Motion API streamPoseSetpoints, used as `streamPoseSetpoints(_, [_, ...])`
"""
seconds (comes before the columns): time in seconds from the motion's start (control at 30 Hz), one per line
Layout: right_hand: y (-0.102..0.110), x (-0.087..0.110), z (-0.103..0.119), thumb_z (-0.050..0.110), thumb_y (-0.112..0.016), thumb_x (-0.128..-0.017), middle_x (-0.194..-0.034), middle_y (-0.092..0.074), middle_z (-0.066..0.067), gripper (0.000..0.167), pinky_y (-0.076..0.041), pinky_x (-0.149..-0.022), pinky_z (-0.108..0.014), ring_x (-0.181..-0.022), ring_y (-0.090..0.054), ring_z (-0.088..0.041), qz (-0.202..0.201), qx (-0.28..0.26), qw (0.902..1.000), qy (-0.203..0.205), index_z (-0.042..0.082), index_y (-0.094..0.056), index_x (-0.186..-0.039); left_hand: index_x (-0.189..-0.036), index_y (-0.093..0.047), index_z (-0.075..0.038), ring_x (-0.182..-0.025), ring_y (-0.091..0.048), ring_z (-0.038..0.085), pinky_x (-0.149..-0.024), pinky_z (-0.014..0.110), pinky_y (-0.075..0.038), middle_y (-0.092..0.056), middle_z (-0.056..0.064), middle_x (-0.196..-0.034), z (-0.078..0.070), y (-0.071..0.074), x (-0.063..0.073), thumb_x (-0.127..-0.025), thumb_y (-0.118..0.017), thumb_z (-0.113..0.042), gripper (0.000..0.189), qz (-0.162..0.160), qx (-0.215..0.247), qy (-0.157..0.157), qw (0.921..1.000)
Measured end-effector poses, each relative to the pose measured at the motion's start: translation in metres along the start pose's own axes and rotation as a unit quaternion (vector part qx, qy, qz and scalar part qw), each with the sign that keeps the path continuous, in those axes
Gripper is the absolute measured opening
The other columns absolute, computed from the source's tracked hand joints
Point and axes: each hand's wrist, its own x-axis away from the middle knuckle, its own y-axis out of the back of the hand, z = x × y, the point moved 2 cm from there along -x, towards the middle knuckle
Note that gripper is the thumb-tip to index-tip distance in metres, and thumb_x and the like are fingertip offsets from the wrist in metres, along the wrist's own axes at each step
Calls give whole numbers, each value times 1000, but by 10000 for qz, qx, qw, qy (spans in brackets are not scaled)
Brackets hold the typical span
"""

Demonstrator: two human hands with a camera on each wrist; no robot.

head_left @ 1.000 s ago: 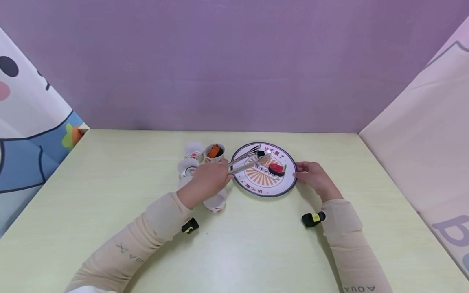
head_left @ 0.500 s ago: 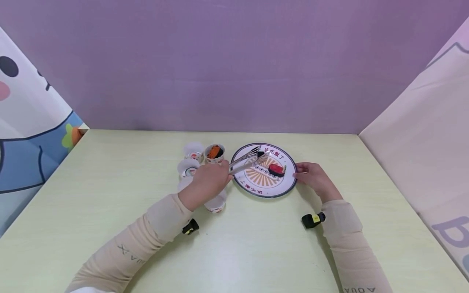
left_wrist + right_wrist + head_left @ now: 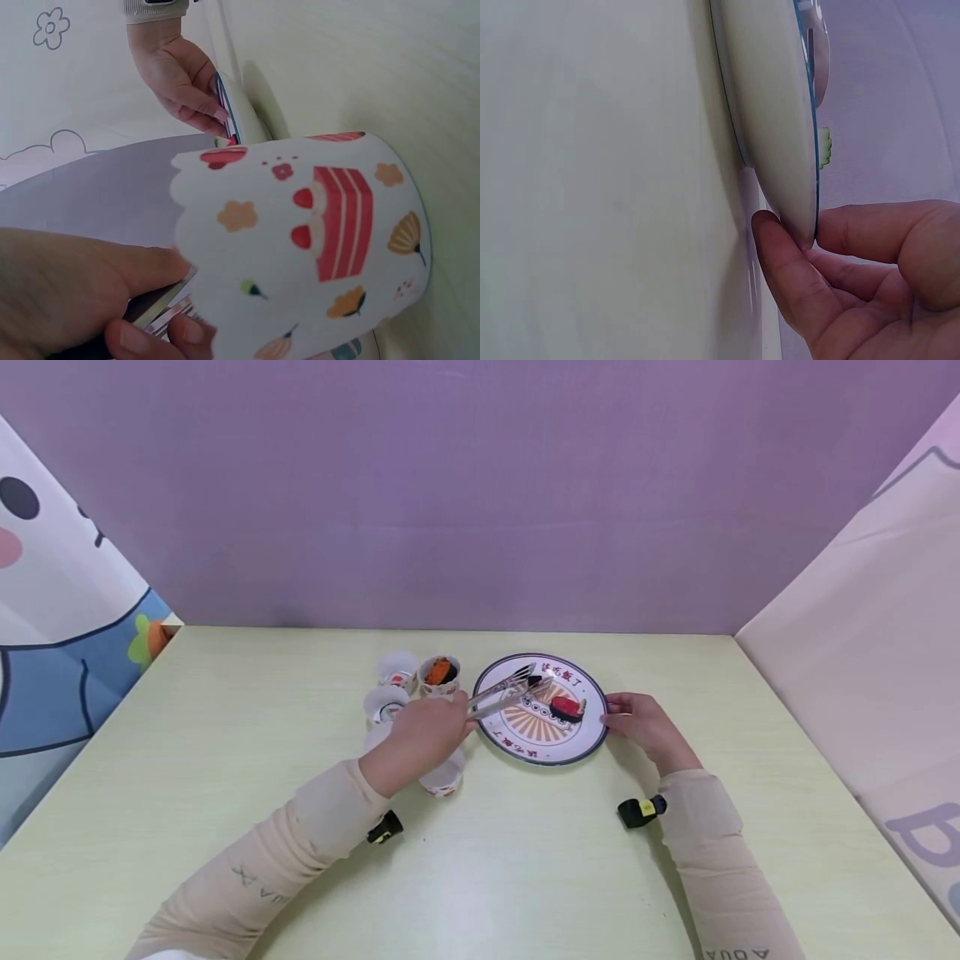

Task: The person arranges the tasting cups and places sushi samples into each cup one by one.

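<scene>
My left hand (image 3: pixel 431 731) holds metal tongs (image 3: pixel 498 695), their tips over the left part of a round plate (image 3: pixel 517 739) with a dark blue rim. A small dark piece (image 3: pixel 534 681) shows at the tips; whether they pinch it, I cannot tell. Right of it on the plate lies a red-topped toy sushi piece (image 3: pixel 566 708) with a black base. My right hand (image 3: pixel 862 277) pinches the plate's right edge between thumb and fingers. Close by my left hand in the left wrist view stands a patterned paper cup (image 3: pixel 300 232), hiding part of the tongs.
Several paper cups stand around my left hand. The cup behind it (image 3: pixel 438 683) holds an orange and black sushi piece (image 3: pixel 441 671). Another cup (image 3: pixel 442 777) stands in front, partly behind the wrist. A purple wall (image 3: pixel 465 527) rises behind the table (image 3: pixel 525 860).
The tongs' tips have dipped slightly toward the plate, and the left forearm has shifted a little. My right hand and the plate have stayed nearly still.
</scene>
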Motion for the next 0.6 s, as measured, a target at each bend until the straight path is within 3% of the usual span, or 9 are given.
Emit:
streamPoseSetpoints(0.3, [1, 1, -2, 3, -54, -92, -124, -49, -24, 46, -46, -92, -34, -107, -51, -28, 10, -52, 10000, 63, -10, -41, -134, -134, -45, 0, -52, -47, 18, -41, 28, -36, -55, 6, -68, 5, 5, 13, -97, -50, -37, 52, -109, -163, -194, 9996])
streamPoseSetpoints(0.47, [1, 2, -2, 2, -54, -92, -123, -49, -24, 46, -48, -89, -31, -106, -52, -27, 13, -90, 9999, 97, -11, -40, -134, -117, -54, -1, -49, -46, 19, -42, 31, -37, -52, 5, -64, 10, 7, 23, -96, -52, -36, 41, -276, -258, -218, 9990])
streamPoseSetpoints(0.6, [0, 2, 0, 3, -55, -92, -123, -49, -24, 47, -48, -89, -32, -106, -52, -27, 25, -60, 9999, 106, -11, -40, -134, -104, -53, -3, -48, -48, 19, -42, 34, -40, -50, 4, -60, 14, 9, 32, -95, -55, -36, 35, -439, -322, -168, 9984])
